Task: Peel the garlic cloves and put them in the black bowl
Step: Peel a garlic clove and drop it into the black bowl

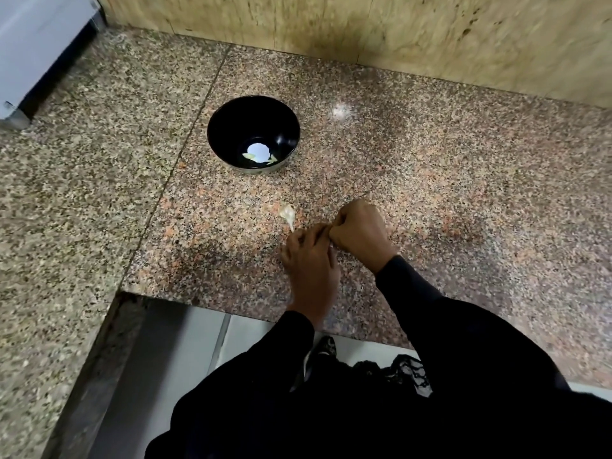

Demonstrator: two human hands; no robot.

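Head view: black bowl holds two pale pieces, likely peeled cloves, so some work looks done. Left hand and right hand meet fingertip to fingertip, curled tight on something small, probably a clove mid-peel; it is hidden. A garlic piece lies just beyond the grip; the bowl sits farther off.

Lit from overhead, moderately bright and even. Hot white glare on the counter well beyond the fingers, and a round reflection inside the black bowl. Soft dark shadows pooled beside and beneath the fingers. Slightly soft throughout, with motion smear toward the far edges. Wide-angle bowing of straight lines at the borders.
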